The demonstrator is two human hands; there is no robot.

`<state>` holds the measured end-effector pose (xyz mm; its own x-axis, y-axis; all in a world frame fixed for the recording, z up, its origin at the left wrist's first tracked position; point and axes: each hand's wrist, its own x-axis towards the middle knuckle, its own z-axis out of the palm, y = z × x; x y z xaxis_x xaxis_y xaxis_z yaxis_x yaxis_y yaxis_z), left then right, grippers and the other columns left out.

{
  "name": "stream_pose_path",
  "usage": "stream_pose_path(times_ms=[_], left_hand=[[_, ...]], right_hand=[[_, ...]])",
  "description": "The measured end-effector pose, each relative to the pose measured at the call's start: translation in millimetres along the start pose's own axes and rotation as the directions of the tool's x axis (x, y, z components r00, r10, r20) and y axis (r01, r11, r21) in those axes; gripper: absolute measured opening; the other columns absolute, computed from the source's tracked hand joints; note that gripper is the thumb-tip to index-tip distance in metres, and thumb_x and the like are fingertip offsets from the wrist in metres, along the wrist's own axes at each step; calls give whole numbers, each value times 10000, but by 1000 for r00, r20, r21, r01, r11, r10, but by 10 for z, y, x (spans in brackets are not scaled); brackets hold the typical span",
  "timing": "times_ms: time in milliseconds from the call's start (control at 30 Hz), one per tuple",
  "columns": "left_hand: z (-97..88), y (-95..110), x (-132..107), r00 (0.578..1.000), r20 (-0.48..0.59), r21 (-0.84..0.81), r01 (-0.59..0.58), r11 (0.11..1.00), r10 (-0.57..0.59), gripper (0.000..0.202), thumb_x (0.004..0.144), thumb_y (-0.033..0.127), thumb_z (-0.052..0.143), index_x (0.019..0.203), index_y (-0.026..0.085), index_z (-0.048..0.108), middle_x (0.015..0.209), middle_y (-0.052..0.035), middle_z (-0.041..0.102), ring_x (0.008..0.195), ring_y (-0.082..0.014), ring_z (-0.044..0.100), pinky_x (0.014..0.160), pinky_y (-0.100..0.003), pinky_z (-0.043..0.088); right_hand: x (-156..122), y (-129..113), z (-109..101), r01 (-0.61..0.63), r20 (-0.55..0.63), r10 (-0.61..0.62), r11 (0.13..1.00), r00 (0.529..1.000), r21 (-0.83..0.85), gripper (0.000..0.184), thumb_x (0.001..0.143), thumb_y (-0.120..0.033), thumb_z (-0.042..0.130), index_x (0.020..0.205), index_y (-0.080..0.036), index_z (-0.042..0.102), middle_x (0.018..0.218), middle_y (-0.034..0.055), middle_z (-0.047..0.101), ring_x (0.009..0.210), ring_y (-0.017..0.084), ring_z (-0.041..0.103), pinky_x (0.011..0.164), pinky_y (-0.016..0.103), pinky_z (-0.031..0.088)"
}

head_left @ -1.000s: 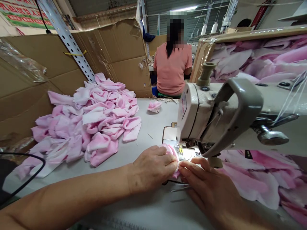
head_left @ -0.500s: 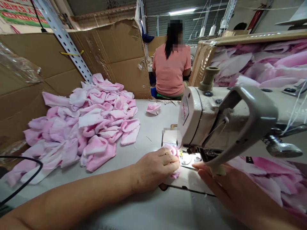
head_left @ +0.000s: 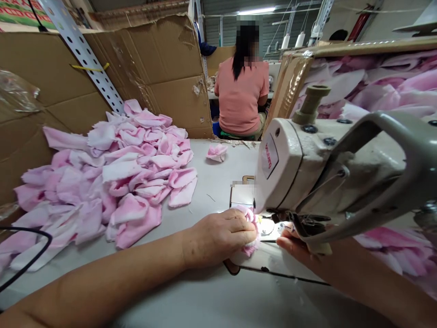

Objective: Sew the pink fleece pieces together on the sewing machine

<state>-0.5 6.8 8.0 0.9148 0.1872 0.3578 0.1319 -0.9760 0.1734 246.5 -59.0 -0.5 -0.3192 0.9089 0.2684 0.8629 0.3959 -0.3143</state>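
My left hand (head_left: 218, 239) presses a gathered piece of pink-and-white fleece fabric (head_left: 251, 248) down on the sewing machine's bed, close to the presser foot (head_left: 305, 223). The white industrial sewing machine head (head_left: 293, 168) overhangs the work. My right hand (head_left: 295, 250) lies to the right of the fabric, and the machine's arm hides its fingertips. Further left on the pale tabletop (head_left: 205, 191) sits a large heap of loose pink fabric pieces (head_left: 109, 177). A small crumpled pink piece (head_left: 216, 152) lies apart from it, nearer the machine.
A person in a salmon shirt (head_left: 241, 95) sits beyond the table, facing away. Cardboard sheets (head_left: 153, 59) stand behind the heap, beside a perforated metal post (head_left: 82, 54). Large pink floral fabric (head_left: 368, 77) fills the right side. A black cable (head_left: 23, 255) crosses the lower left.
My right hand has left the fabric's edge and moved right, under the machine's arm. My left hand stays on the fabric. The view has shifted slightly as my head moved.
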Motion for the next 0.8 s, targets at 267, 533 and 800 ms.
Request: stream_pose_path(times_ms=[267, 533, 800], left_hand=[[-1, 59, 24, 999, 11, 9, 42, 999, -42, 122, 937, 168, 472, 991, 135, 576, 934, -49, 662, 933, -167, 564, 909, -285, 464], [-9, 110, 24, 991, 106, 17, 78, 997, -79, 158, 937, 136, 435, 994, 137, 583, 935, -55, 640, 932, -172, 547, 933, -309, 446], [-5, 116, 11, 990, 123, 26, 64, 998, -67, 198, 951, 162, 399, 1035, 126, 574, 980, -80, 626, 970, -194, 529, 955, -328, 442]], right_hand=[[-27, -178, 51, -37, 120, 37, 999, 992, 4, 356, 943, -378, 363, 712, -242, 596, 601, -5, 562, 557, 153, 543, 509, 277, 337], [-122, 36, 49, -52, 60, 57, 996, 997, -72, 323, 901, -434, 432, 728, -242, 627, 598, 23, 586, 547, 186, 570, 524, 298, 400], [-126, 91, 212, -55, -33, 51, 990, 998, -130, 281, 869, -384, 479, 706, -265, 675, 521, 29, 586, 498, 199, 573, 471, 294, 392]])
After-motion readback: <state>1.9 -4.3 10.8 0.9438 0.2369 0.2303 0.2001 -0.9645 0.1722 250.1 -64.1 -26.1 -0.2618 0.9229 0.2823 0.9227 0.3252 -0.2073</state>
